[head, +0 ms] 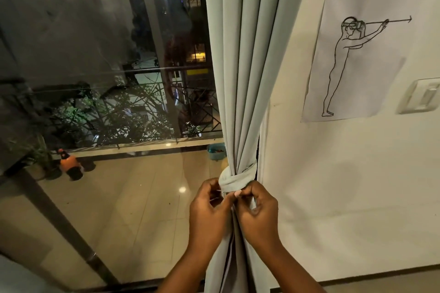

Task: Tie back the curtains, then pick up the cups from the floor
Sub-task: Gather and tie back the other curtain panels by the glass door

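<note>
Pinching hard, the left hand [209,207] curled its fingers into the fabric just under the knot [235,179], and the right hand [258,207] did the same from the other side, thumb and fingertips nipped on the cloth right at the knot's lower edge. Both hands sat side by side, almost touching, both forearms reaching up from the bottom of the view. The knot itself was a band of the same pale grey-green cloth wrapped round the gathered curtain [247,66], which hung in long folds at the right edge of the glass door [107,66] and close against the white wall [333,173]. On that wall, up to the right, hung a sheet with a line drawing [362,50] of a standing figure with arms stretched forward, and beside it a light switch [421,95]. Beyond the glass lay a tiled balcony floor [142,197] with an orange-and-black bottle [70,165], potted plants [35,154], a blue tub [216,151] and a railing [166,71], night outside.
</note>
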